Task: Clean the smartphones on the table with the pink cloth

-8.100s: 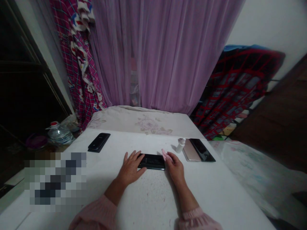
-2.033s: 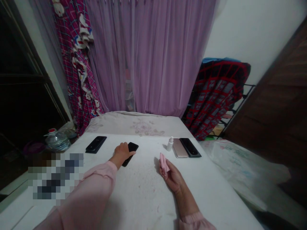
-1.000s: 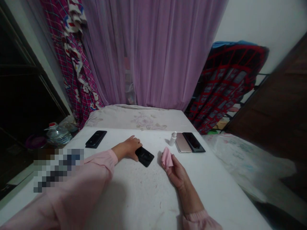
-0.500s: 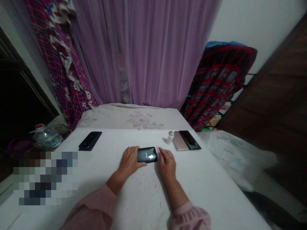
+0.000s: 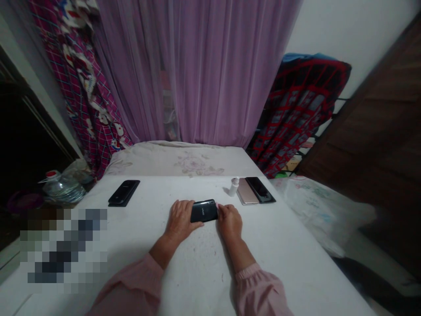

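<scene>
A dark, shiny smartphone [image 5: 204, 211] lies on its side across the white table, its back with the logo facing up. My left hand [image 5: 180, 218] grips its left end, thumb along the near edge and fingers over the far side. At the phone's right end, my right hand [image 5: 230, 220] pinches a small pinkish-white piece [image 5: 217, 205], perhaps cloth or tissue, against the far right corner. Most of that piece is hidden by my fingers. Just beyond my right hand stands a small white bottle [image 5: 233, 187].
Beside the bottle lie a rose-gold phone [image 5: 247, 193] and a dark phone in an open case [image 5: 262, 190]. Another dark phone [image 5: 124, 192] rests at the table's left. A blurred-out patch [image 5: 64, 250] covers the near left. Purple curtains [image 5: 210, 79] hang behind.
My right hand has brought the pinkish piece against the phone's right edge. The phone has shifted slightly right and tilted, so the bright reflection on its back is gone.
</scene>
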Demonstrator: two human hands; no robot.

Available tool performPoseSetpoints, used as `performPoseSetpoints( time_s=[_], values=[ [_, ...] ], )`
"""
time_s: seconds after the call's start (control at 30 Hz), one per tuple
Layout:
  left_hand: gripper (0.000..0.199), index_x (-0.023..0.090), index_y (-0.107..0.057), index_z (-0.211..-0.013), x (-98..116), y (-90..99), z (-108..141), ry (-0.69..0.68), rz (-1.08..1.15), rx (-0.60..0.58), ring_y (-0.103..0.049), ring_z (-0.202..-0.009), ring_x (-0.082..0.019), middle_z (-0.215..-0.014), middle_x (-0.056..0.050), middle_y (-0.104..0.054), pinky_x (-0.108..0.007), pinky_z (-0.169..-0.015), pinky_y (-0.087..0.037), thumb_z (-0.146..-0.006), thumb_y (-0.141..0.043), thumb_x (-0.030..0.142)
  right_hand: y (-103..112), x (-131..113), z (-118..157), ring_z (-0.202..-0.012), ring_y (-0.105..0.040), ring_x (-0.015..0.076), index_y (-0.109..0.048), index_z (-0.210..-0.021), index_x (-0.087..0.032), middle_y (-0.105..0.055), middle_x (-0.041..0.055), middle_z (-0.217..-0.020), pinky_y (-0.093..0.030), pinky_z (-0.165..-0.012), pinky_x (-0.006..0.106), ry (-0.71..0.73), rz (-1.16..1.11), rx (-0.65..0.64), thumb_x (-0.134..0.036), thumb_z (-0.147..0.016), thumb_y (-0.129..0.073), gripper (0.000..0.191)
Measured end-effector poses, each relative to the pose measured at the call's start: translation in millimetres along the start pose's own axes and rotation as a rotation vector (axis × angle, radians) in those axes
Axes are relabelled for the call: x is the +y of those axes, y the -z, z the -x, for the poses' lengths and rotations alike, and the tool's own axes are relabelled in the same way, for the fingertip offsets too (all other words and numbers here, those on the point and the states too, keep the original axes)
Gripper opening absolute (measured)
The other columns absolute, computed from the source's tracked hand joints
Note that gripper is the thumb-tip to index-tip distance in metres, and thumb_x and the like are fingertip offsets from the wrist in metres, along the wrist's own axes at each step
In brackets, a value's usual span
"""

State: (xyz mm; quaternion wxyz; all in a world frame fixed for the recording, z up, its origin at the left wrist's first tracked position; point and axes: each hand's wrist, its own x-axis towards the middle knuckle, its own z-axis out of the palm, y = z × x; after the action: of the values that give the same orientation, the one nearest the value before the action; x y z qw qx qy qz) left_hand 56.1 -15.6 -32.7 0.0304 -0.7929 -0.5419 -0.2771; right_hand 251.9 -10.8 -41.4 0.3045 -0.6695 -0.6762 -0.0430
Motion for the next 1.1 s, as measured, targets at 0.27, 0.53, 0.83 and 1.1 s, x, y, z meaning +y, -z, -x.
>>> performPoseSetpoints(
  time_s=[0.27,0.53,0.83,1.1],
  values=[
    [0.068,0.019,-0.048,-0.121,-2.2,-0.2,1.6,-0.041,0.04,0.075,-0.054,-0.107,-0.031,-0.113,-0.011,-0.059,-0.045,-0.092,-0.045,-0.066,-0.08,0.041,9.6,10.1,4.3,-0.097,-0.058,0.0237,-0.068,-0.112,-0.016,-0.066,0.013,-0.108,-0.046,-0.083,0.036,-0.018,-0.323,0.178,-0.032,-0.089,-0.044,0.037],
    [0.065,0.02,-0.047,-0.125,-4.3,1.2,2.6,-0.221,0.02,0.137,-0.057,-0.106,-0.032,-0.112,-0.012,-0.061,-0.048,-0.093,-0.045,-0.071,-0.077,0.039,17.1,-1.5,-6.0,-0.074,-0.062,0.0189,-0.07,-0.105,-0.019,-0.07,0.0053,-0.087,-0.05,-0.073,0.032,-0.16,-0.728,-0.129,-0.037,-0.073,-0.062,0.037],
    [0.083,0.019,-0.021,-0.147,0.2,3.5,-1.2,-0.307,-0.042,0.251,-0.031,-0.137,-0.037,-0.147,-0.02,-0.032,-0.057,-0.108,-0.031,-0.081,-0.067,0.041,54.3,35.6,10.5,-0.063,-0.056,0.0147,-0.069,-0.082,-0.016,-0.066,0.0017,-0.072,-0.044,-0.057,0.025,-0.258,-1.135,-0.141,-0.046,-0.073,-0.068,0.031],
    [0.076,0.019,-0.009,-0.151,-5.0,-3.3,-0.9,-0.199,-0.049,0.244,-0.024,-0.141,-0.036,-0.154,-0.021,-0.019,-0.053,-0.106,-0.036,-0.09,-0.054,0.026,61.8,109.4,-24.1,-0.048,-0.048,0.0082,-0.064,-0.084,-0.016,-0.055,-0.0059,-0.058,-0.044,-0.047,0.021,-0.881,-1.207,0.46,-0.05,-0.059,-0.075,0.043]
  ],
)
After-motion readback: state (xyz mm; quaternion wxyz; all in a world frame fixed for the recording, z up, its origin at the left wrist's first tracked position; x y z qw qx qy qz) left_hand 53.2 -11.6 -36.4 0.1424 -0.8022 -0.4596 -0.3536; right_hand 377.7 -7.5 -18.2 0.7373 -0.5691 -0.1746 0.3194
